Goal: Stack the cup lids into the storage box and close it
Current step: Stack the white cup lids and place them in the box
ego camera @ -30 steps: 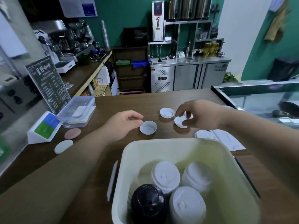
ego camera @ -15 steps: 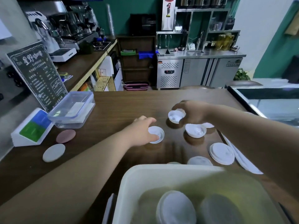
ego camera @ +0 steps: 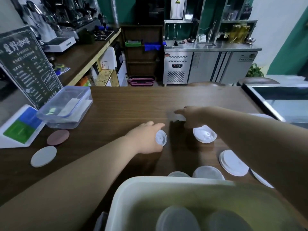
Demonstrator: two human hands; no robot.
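**Lids out, both hands over the counter (ego camera: 133, 104)**

Storage box (ego camera: 150, 185) at the counter's near edge, pale lids inside (blurred). Flat lids (ego camera: 233, 162) lie just past its far rim. Mid-counter, the left hand (ego camera: 146, 139) curls thumb and fingers round a small lid (ego camera: 161, 137). The right hand (ego camera: 191, 115), just beyond an upturned lid (ego camera: 205, 135), is motion-smeared, so I can't tell its grip. Far-left edge: clear tub (ego camera: 66, 107) and chalk menu board (ego camera: 28, 67), script unreadable.

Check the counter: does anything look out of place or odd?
Nothing is spilled or broken. It is only untidy: an upturned lid sits near the right hand, flat lids lie loose by the storage box, and the left hand grips a small lid.
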